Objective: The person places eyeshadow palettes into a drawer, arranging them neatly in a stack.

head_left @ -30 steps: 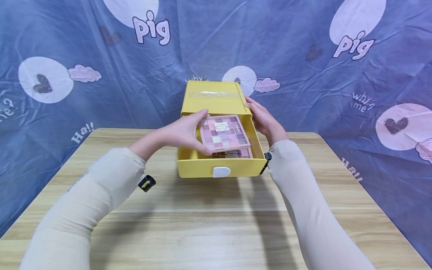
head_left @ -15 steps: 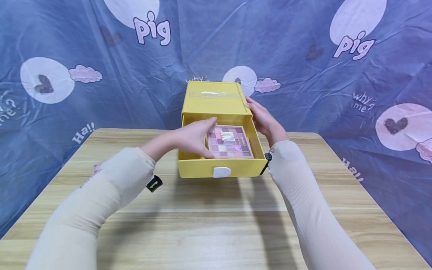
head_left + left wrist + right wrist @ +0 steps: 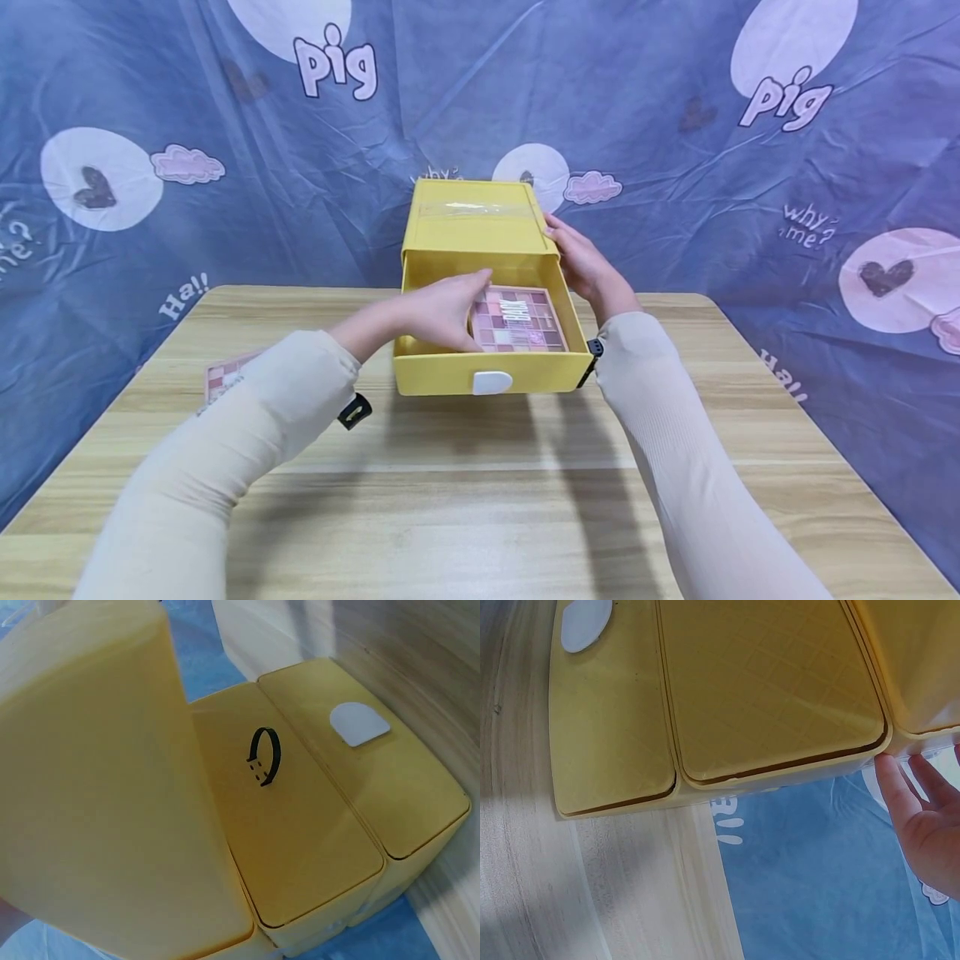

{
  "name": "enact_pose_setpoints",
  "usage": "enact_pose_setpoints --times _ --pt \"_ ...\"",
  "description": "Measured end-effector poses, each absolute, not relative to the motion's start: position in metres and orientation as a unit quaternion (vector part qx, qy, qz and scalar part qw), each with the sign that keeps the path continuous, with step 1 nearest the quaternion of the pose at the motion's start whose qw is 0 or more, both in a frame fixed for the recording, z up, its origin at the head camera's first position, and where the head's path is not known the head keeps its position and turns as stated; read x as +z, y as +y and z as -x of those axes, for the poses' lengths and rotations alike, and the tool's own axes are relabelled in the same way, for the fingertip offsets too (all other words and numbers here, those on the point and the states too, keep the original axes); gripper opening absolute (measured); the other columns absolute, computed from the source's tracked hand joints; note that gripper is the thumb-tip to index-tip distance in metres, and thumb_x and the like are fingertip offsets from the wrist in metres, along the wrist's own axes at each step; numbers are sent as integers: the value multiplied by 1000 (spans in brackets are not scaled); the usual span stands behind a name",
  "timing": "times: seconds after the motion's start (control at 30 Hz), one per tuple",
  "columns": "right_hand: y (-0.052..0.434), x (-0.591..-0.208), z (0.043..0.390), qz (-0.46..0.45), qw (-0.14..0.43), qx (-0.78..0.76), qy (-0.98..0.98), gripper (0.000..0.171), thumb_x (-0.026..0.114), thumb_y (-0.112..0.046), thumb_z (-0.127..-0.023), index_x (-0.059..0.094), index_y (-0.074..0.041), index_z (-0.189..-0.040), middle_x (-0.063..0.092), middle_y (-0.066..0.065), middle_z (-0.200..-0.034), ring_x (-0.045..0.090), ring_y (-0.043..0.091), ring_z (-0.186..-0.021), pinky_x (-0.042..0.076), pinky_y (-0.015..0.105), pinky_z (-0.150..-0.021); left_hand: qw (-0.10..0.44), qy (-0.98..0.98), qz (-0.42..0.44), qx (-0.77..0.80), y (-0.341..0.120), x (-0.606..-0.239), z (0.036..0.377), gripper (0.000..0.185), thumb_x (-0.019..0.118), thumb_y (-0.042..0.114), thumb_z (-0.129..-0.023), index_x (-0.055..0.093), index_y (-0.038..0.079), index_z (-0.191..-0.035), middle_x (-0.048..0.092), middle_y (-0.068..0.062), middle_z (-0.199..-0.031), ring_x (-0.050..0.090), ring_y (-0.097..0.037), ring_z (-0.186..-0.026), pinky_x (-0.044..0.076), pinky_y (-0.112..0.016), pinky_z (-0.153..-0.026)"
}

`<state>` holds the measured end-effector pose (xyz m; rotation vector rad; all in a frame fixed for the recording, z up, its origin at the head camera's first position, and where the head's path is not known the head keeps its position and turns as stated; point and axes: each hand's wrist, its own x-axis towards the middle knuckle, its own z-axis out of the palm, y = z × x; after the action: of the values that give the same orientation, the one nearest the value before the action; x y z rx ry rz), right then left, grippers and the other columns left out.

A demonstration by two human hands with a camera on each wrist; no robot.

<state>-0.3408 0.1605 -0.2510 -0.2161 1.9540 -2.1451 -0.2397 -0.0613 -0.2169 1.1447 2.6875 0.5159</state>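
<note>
A pink eyeshadow palette (image 3: 520, 321) with a grid of shades lies tilted inside the pulled-out top drawer (image 3: 442, 375) of a yellow drawer cabinet (image 3: 480, 217). My left hand (image 3: 442, 312) reaches over the drawer's left wall and holds the palette by its left edge, fingers at the far corner and thumb at the near one. The left wrist view shows only the drawer fronts, with the palette out of sight. Against the cabinet's right side, my right hand (image 3: 588, 262) presses with extended fingers (image 3: 900, 784), steadying contact near the top drawer's level.
Another pink palette (image 3: 225, 375) lies on the wooden table (image 3: 480, 517) at the left, partly hidden by my left sleeve. Below the top drawer are two closed drawers, the middle one with a black loop handle (image 3: 274, 757), the lowest with a white tab (image 3: 360, 724). A blue printed cloth (image 3: 300, 208) hangs behind.
My left hand has moved right and down with the palette, from above the drawer into it. The palette on the table has come into view behind the sleeve. My right hand stays put.
</note>
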Motion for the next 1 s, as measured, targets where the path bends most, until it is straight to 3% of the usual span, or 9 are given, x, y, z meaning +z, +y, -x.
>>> enact_pose_setpoints --times 0.43,0.67,1.0 --pt "160 -253 340 75 115 -728 672 47 35 -23 -93 21 -25 -138 35 8 -131 41 18 -105 40 26 -81 90 897 -402 159 -57 -226 242 94 69 32 -68 15 -12 -131 28 -22 -132 27 -26 -120 17 -29 -101" --pt "160 -252 340 75 118 -727 673 46 35 -24 -93 21 -26 -138 35 8 -131 41 19 -105 41 26 -79 107 900 -397 145 -54 -227 241 91 67 24 -70 11 -13 -132 20 -23 -136 20 -26 -125 13 -27 -101" --pt "161 -251 339 70 118 -727 673 46 35 -24 -93 21 -25 -138 34 9 -131 42 18 -104 42 26 -78 111 899 -395 153 -53 -226 242 90 66 20 -70 10 -12 -132 20 -22 -136 21 -25 -124 13 -27 -101"
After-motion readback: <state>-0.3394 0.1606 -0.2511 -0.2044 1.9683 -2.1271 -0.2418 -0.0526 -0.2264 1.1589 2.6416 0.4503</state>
